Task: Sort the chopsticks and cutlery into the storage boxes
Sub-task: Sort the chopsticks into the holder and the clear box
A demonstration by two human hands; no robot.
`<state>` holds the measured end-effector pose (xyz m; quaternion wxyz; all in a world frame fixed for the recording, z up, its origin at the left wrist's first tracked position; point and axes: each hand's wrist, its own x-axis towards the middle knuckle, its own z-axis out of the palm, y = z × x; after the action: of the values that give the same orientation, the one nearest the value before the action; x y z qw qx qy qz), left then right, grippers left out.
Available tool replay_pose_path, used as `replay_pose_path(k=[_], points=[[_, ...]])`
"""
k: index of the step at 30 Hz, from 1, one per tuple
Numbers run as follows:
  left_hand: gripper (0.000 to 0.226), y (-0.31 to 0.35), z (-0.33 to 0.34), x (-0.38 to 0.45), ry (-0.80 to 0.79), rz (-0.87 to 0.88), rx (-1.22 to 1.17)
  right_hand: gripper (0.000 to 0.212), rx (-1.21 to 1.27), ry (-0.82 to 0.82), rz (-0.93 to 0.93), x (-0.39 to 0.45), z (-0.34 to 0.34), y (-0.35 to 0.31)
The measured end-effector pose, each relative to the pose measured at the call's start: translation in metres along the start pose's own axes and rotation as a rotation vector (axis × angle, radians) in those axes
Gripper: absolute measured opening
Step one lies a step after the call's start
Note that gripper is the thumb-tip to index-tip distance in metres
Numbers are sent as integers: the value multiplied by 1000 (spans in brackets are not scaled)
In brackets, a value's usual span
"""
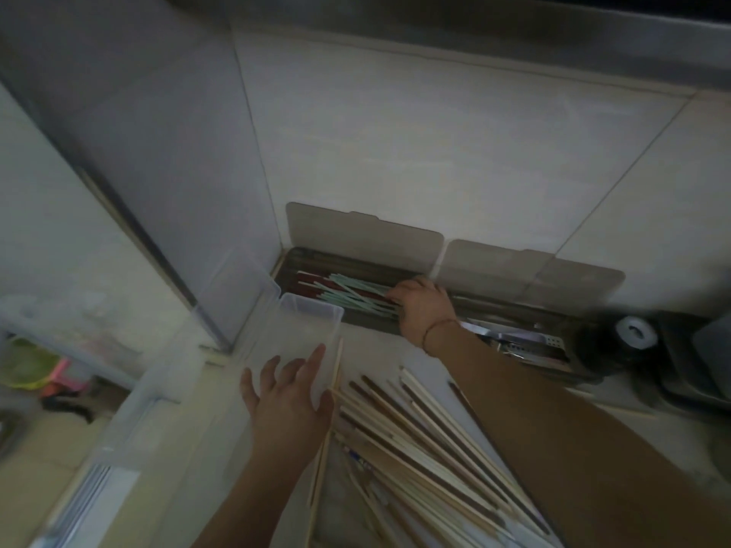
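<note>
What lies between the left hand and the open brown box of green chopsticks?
In the head view, the clear plastic container lies between the left hand and the brown box.

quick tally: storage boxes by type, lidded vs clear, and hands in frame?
Brown boxes with lids flipped up against the wall: 2, left box and right box
Clear plastic boxes: 1, clear box
Hands: 2, left hand and right hand
Total: 5
</note>
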<state>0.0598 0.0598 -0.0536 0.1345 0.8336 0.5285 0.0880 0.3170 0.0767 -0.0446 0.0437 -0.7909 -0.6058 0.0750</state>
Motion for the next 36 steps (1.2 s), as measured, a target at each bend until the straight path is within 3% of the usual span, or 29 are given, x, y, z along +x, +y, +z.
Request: replay_pose_path(k=[5, 11, 16, 18, 27, 33, 36], points=[[68, 0, -2, -1, -13, -12, 21, 22, 243, 498, 70, -93, 13, 20], [68, 2, 4, -2, 40, 13, 12, 29, 114, 582, 384, -275, 42, 95], [67, 1, 8, -4, 109, 39, 18, 30, 0, 406, 827, -379, 46, 156], [69, 0, 8, -3, 77, 23, 36, 39, 4, 291, 899, -393, 47, 168], [73, -3, 8, 1, 22, -14, 52, 38, 82, 223, 829, -360, 41, 199], [76, 2, 1, -1, 2, -26, 59, 36, 12, 42, 855, -333, 31, 205], [76, 3, 0, -1, 2, -25, 80, 30, 27, 143, 779, -322, 20, 196]])
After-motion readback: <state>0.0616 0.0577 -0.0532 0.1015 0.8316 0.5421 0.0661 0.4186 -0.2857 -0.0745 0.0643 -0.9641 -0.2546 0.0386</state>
